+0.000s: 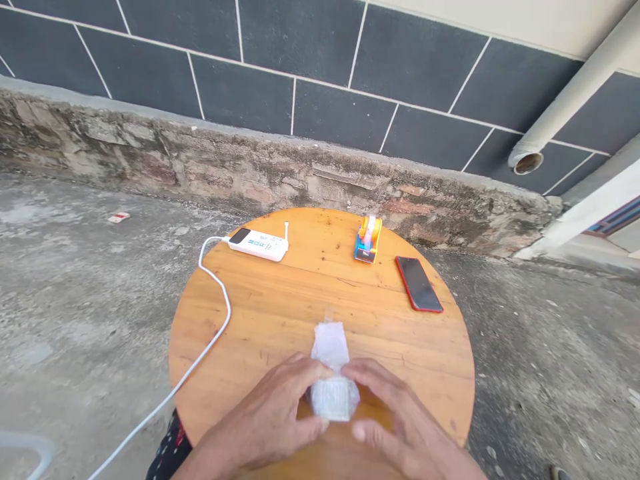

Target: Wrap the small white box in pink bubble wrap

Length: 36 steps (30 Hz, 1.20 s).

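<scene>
A small packet [336, 399] in clear, crinkled plastic lies on the round wooden table [280, 300] near its front edge. Its far part is a pale pinkish strip, and a short clear piece, perhaps tape, sticks out beyond that. My left hand [283, 407] curls round the packet's left side, index finger on top and thumb at the near corner. On the other side, my right hand [400, 413] touches the packet's upper right with its index fingertip, thumb spread away from it. What is inside the wrapping cannot be made out.
A white power strip [257, 244] lies at the far left, its white cord [220, 337] running off the table. Far right are a yellow-and-blue tape dispenser [368, 240] and a red-edged phone [419, 285]. A stone-footed tiled wall [320, 60] stands behind.
</scene>
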### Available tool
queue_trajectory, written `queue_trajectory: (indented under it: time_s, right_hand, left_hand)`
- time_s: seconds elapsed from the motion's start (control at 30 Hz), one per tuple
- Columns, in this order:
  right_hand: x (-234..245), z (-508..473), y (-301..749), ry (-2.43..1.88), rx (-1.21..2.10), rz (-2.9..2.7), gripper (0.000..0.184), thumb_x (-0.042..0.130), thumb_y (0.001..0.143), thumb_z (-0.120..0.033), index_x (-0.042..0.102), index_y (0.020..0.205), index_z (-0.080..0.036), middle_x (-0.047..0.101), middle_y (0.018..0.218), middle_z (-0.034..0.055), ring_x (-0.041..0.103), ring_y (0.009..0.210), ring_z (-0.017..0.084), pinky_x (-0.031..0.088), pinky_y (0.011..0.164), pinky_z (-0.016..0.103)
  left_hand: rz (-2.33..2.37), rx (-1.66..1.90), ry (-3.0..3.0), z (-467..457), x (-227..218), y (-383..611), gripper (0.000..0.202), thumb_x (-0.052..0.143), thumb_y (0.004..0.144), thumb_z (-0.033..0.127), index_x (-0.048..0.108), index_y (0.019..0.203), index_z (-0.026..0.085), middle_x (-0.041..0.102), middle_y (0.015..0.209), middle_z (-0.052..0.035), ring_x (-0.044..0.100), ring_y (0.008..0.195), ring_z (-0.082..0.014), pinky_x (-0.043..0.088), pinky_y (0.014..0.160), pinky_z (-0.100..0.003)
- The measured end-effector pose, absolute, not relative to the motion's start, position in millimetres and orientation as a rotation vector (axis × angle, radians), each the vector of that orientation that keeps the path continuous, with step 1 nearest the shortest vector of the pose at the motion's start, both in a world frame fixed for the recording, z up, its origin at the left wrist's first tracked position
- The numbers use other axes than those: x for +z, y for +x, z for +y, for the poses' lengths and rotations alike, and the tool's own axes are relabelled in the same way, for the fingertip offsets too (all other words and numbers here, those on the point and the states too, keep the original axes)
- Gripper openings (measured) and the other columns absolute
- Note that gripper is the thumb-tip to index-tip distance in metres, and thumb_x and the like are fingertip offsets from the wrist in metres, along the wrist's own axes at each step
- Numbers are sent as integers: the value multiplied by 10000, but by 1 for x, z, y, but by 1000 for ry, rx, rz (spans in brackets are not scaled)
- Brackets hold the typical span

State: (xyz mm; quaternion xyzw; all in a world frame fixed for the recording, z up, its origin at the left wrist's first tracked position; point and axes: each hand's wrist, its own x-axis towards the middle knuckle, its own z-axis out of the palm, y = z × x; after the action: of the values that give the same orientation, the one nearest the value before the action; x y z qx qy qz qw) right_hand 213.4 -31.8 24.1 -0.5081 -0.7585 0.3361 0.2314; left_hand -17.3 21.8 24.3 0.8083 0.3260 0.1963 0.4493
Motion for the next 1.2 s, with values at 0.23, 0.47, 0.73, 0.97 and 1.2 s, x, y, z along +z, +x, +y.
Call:
queue_trajectory:
  time_s: [0.23,0.47,0.73,0.97,1.2]
  right_hand:
    - [15,-32,196,-1399,842,-2009,452,652,830,-293,506,1256,-257,589,1215,81,548,1109,235,432,956,374]
    - [23,-1,204,-1323,1159,-1861,329,567,895,-362,574,1193,-223,666,983,32,612,876,189,476,760,286]
    - [28,13,197,-1548,821,-2049,247,423,962,-316,623,1076,-226,597,969,40,583,868,178,447,795,312]
    - [25,12,194,-1661,704,-2034,291,429,959,-338,539,1200,-218,625,1079,62,595,952,213,471,842,361]
    - [8,-5,195,-1528,291,-2169,508,580,871,-306,416,1344,-221,442,1367,119,444,1219,289,403,1009,465]
  left_hand:
    - [823,469,1887,28,28,-15,348,631,703,127,617,1027,254,636,962,38,559,867,-155,413,776,-243]
    - [934,488,1790,40,25,-5,290,564,842,302,632,1116,238,632,969,-6,564,806,-153,431,706,-247]
    - [1070,428,1980,57,21,1,331,389,935,379,672,886,214,613,882,-30,562,894,-197,418,800,-301]
    - [1212,506,1918,56,16,6,280,478,877,361,658,1047,230,645,982,-40,576,915,-212,417,793,-306]
    - [1243,536,1968,61,13,10,255,480,871,363,679,800,219,629,799,-16,568,784,-191,409,694,-279]
